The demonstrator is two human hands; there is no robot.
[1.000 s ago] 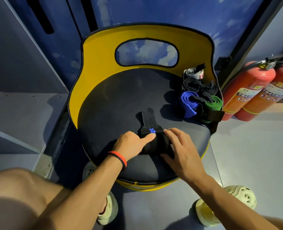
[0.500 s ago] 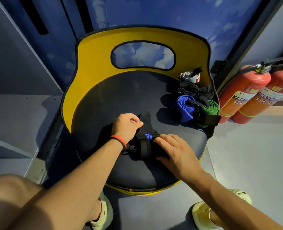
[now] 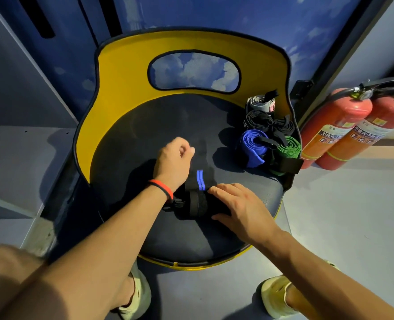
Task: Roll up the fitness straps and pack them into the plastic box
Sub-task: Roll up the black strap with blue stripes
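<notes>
A black strap with two blue stripes (image 3: 200, 181) lies partly rolled on the black seat of the chair (image 3: 145, 135). Its rolled part (image 3: 197, 204) sits near the seat's front. My right hand (image 3: 240, 206) lies flat over the right side of the roll, fingertips at the blue stripes, holding it down. My left hand (image 3: 175, 160), with a red and black wristband, is closed in a fist on the strap's loose tail, just beyond the roll. No plastic box shows in this view.
Several rolled straps stand at the seat's right edge: grey (image 3: 259, 103), black (image 3: 258, 118), blue (image 3: 252, 146) and green (image 3: 287, 147). The yellow backrest (image 3: 126, 72) curves around the seat. Two red fire extinguishers (image 3: 337, 128) stand on the floor at right. My shoes (image 3: 274, 296) are below.
My left hand has left the roll, closed on the strap's tail and moved away from me along it. My right hand has stayed on the roll. The blue stripes have come into full view.
</notes>
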